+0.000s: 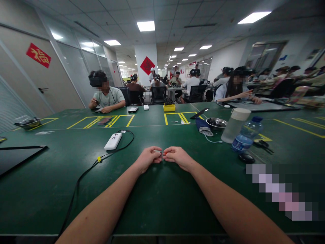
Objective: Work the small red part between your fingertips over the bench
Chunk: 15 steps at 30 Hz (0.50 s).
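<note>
Both of my hands meet above the middle of the green table (157, 203), fingertips almost touching. My left hand (149, 159) is closed in a pinch around a small dark piece (160, 154), mostly hidden by the fingers. Between the thumb and fingers of my right hand (179, 157) is a small red-orange piece (165, 154). Each piece is too small to name. Whether the two pieces touch I cannot tell.
To the left lies a white power bank (113, 141) with a black cable (78, 179). On the right stand a frosted bottle (235, 127), a water bottle (246, 135), a metal bowl (216, 123) and a black mouse (246, 158). People sit across the table.
</note>
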### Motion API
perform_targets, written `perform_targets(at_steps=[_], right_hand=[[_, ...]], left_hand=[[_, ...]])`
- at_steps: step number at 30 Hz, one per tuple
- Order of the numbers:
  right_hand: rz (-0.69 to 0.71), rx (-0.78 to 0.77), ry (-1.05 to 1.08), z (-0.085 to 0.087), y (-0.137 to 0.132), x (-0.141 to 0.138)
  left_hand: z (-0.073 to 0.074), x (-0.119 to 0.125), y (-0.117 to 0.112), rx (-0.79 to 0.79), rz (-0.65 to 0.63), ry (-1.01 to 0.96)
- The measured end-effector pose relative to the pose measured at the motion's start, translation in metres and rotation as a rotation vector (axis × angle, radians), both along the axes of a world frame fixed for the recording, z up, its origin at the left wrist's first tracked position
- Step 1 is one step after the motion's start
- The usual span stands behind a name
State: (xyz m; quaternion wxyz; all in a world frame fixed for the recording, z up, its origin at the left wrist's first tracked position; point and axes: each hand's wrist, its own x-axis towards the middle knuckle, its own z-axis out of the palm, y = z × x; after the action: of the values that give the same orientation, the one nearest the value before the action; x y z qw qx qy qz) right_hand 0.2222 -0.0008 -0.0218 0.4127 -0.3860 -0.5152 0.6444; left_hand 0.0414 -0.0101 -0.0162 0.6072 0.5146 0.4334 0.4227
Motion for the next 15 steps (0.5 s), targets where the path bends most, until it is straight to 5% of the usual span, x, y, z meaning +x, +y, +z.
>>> perform_targets(at_steps=[9,15], right_hand=[[0.036,0.09,-0.214,0.001,-0.004,-0.001],[0.055,0.313,-0.273,-0.003,0.001,-0.001]], left_hand=[[-0.01,-0.003,0.002,0.186,-0.152,0.308],[-0.013,-0.006,0.005,0.286,-0.068,0.359]])
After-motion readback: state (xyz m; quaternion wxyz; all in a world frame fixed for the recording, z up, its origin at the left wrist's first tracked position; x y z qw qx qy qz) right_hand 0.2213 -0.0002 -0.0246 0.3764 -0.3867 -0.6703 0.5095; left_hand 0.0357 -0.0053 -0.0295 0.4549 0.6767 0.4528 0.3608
